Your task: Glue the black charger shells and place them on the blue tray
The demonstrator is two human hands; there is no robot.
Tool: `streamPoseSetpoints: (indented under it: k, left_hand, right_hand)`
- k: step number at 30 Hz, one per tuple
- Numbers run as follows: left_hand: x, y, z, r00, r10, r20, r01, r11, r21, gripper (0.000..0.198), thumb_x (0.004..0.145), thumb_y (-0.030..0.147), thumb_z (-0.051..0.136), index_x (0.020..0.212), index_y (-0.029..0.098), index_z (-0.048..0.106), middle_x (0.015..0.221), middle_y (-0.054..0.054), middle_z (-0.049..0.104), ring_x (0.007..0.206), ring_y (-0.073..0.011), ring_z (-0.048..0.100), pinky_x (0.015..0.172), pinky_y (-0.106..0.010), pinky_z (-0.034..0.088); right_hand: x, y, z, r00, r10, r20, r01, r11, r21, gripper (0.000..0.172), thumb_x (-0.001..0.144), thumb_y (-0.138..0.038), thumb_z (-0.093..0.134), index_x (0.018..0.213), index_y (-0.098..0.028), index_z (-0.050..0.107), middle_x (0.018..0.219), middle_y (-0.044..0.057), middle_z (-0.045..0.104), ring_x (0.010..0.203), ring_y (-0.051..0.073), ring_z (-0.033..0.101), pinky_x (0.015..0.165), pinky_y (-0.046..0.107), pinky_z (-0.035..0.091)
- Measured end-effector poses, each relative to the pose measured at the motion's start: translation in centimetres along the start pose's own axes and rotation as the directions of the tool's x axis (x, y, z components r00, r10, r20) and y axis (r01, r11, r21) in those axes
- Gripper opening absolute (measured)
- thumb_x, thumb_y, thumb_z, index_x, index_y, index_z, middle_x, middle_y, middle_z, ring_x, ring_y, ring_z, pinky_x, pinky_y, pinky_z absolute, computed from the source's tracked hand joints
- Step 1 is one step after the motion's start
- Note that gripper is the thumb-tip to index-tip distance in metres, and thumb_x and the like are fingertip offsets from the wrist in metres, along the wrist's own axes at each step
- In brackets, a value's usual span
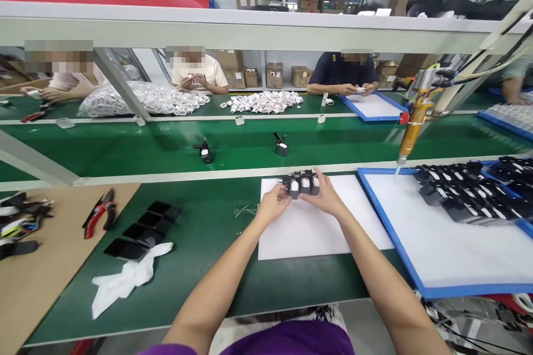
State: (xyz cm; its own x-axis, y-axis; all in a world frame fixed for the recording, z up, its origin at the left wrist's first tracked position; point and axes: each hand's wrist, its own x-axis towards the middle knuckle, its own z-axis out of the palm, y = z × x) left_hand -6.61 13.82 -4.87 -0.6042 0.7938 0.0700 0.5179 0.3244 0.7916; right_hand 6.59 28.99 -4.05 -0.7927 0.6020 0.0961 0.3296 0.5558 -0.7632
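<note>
Both my hands grip a short row of small dark grey and black blocks with white faces (305, 183), raised over the far part of a white sheet (320, 233). My left hand (272, 203) closes on the row's left end, and my right hand (327, 195) wraps its right end. What exactly these blocks are I cannot make out. Similar black units stand beyond on the green belt: one black unit (281, 147) straight ahead and another black unit (205, 153) farther left. Several thin pins (246, 210) lie on the table left of the sheet.
To the right, a blue-edged tray (410, 266) bears rows of black units (470, 191) beneath a hanging yellow driver (412, 130). At left are flat black pieces (144, 230), a white cloth (129, 277) and red pliers (100, 213). Across the belt, several people handle white parts (266, 102).
</note>
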Motion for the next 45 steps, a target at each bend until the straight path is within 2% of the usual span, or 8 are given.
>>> streamPoseSetpoints:
  k: [9,15,21,29,33,38,42,45]
  left_hand:
    - [0.4,-0.3,-0.5,0.994,-0.013,0.109,0.020,0.998,-0.062,0.032,0.077,0.014,0.053,0.108,0.018,0.062,0.097,-0.005,0.076,0.091,-0.0190,0.071,0.086,-0.029,0.053]
    - [0.7,-0.8,-1.8,0.991,-0.005,0.130,-0.008,0.995,0.098,0.022,0.073,0.017,0.051,0.075,0.017,0.072,0.075,-0.005,0.076,0.074,-0.0214,0.069,0.076,-0.029,0.052]
    - [0.8,-1.3,-2.5,0.997,-0.001,0.077,-0.016,0.975,0.222,0.032,0.077,0.016,0.046,0.093,0.015,0.074,0.072,-0.004,0.074,0.070,-0.0178,0.066,0.069,-0.024,0.047]
    - [0.9,0.1,-3.6,0.992,0.056,0.113,-0.090,0.943,0.319,0.034,0.082,0.025,0.043,0.101,0.017,0.071,0.077,-0.001,0.074,0.074,-0.0188,0.068,0.066,-0.023,0.044]
    - [2.5,-0.1,-3.8,0.991,0.018,0.133,-0.062,0.941,0.332,0.035,0.078,0.032,0.044,0.098,0.021,0.070,0.075,-0.001,0.075,0.073,-0.0219,0.070,0.064,-0.025,0.048]
    - [3.1,-0.4,-3.7,0.986,-0.073,0.151,0.018,0.941,0.338,0.037,0.077,0.038,0.045,0.099,0.023,0.069,0.079,-0.002,0.075,0.077,-0.0231,0.069,0.065,-0.026,0.049]
    - [2.9,-0.2,-3.7,0.982,-0.113,0.150,0.056,0.938,0.341,0.034,0.078,0.037,0.045,0.100,0.025,0.068,0.083,-0.003,0.075,0.076,-0.0232,0.068,0.059,-0.026,0.048]
    - [2.9,-0.1,-3.5,0.979,-0.153,0.138,0.092,0.923,0.375,0.033,0.079,0.038,0.045,0.101,0.026,0.068,0.084,-0.003,0.074,0.073,-0.0234,0.068,0.055,-0.027,0.046]
  right_hand:
    - [1.1,-1.0,1.1,0.995,0.100,0.015,-0.099,0.993,-0.059,0.120,0.053,-0.055,0.079,0.150,-0.025,0.015,0.147,0.019,0.016,0.139,0.044,0.022,0.104,0.059,0.034]
    - [1.2,-2.2,1.1,0.987,0.159,0.022,-0.157,0.983,-0.097,0.109,0.056,-0.039,0.076,0.148,-0.026,0.018,0.145,0.018,0.016,0.136,0.045,0.025,0.102,0.060,0.036]
    - [2.2,-2.7,2.0,0.982,0.184,-0.037,-0.186,0.979,-0.086,0.103,0.057,-0.041,0.074,0.143,-0.023,0.021,0.145,0.019,0.019,0.137,0.048,0.017,0.102,0.065,0.032]
    - [3.1,-3.4,1.9,0.981,0.131,-0.146,-0.134,0.991,-0.013,0.098,0.051,-0.040,0.078,0.138,-0.025,0.035,0.141,0.014,0.033,0.130,0.042,0.034,0.103,0.059,0.036]
    - [1.1,-2.6,-0.7,0.990,0.034,-0.140,-0.030,0.999,0.026,0.095,0.053,-0.044,0.078,0.137,-0.034,0.036,0.134,0.005,0.045,0.127,0.031,0.044,0.104,0.049,0.040]
    - [-7.8,-0.3,-6.7,0.984,-0.007,-0.176,0.020,0.997,0.071,0.090,0.056,-0.042,0.078,0.136,-0.037,0.039,0.136,0.002,0.050,0.123,0.032,0.051,0.103,0.047,0.044]
    - [-15.2,5.0,-13.5,0.928,0.156,-0.337,-0.132,0.987,0.093,0.083,0.058,-0.042,0.074,0.133,-0.034,0.039,0.122,0.004,0.060,0.110,0.031,0.060,0.092,0.043,0.051]
    - [-18.0,10.8,-18.9,0.815,0.258,-0.519,-0.270,0.961,0.054,0.086,0.058,-0.045,0.072,0.134,-0.027,0.034,0.125,0.009,0.055,0.115,0.032,0.056,0.097,0.047,0.046]
